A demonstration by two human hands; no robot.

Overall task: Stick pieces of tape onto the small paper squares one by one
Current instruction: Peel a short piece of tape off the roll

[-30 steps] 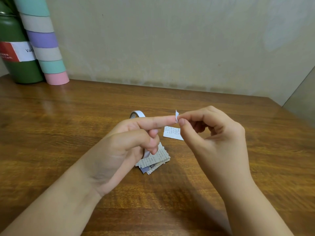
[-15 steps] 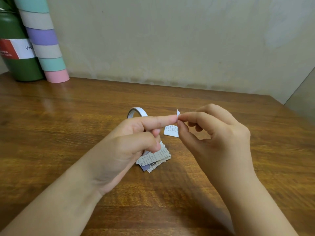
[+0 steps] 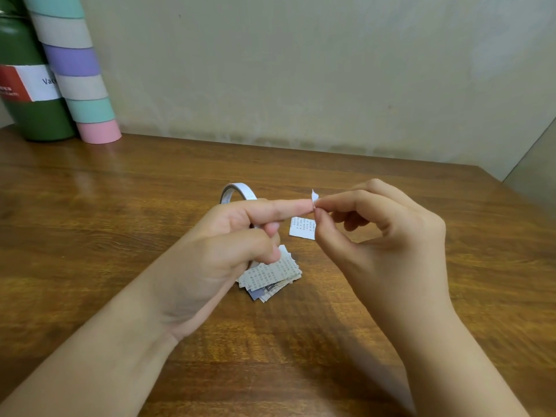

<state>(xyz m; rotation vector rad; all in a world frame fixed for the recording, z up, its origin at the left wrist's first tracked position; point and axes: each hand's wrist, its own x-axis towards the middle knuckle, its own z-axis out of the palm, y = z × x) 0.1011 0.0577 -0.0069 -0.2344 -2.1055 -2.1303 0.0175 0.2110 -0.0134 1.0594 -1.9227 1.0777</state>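
Your left hand [image 3: 228,251] is curled around the tape roll [image 3: 239,191] at mid-frame, its forefinger stretched out to the right, with a small white piece of tape [image 3: 314,196] at its tip. Your right hand [image 3: 382,236] pinches that piece between thumb and forefinger, the other fingers loosely curled. One paper square [image 3: 302,228] lies alone on the bench [image 3: 120,206] just below the pinch; the stack of paper squares [image 3: 272,276] sits lower, partly under your left hand.

From here the risk, as I judge it, lies in the tape itself. It is tiny and looks folded at the top; if it curls onto itself or clings to both forefingers as you part them, it will tear or crumple. Whether its sticky side faces you cannot be told. The lone square is light, so pressing tape down off-centre could lift or slide it.
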